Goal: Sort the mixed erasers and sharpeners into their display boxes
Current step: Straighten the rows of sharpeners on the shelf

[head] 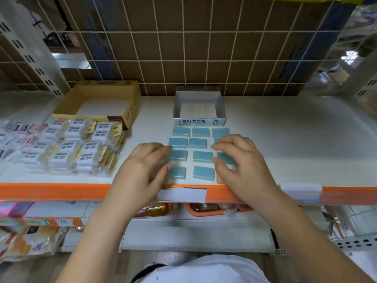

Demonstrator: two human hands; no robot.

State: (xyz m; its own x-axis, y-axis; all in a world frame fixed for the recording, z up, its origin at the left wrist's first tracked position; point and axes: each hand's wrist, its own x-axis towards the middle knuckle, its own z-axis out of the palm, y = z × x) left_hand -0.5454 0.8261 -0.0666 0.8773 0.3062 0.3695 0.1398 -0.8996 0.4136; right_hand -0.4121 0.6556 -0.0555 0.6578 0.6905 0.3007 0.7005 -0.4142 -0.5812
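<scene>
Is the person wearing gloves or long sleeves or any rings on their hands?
No. The left hand and right hand are bare, with no gloves, rings or watch showing. Both forearms are uncovered too, so no long sleeves. The fingernails are short and unpainted. A white shirt shows at the bottom.

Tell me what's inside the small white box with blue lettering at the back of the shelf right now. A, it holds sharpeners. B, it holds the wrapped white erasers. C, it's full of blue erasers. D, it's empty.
D: the white box shows only its bare bottom, while the blue erasers lie in rows on the shelf in front of it, under the left hand and right hand.
</scene>
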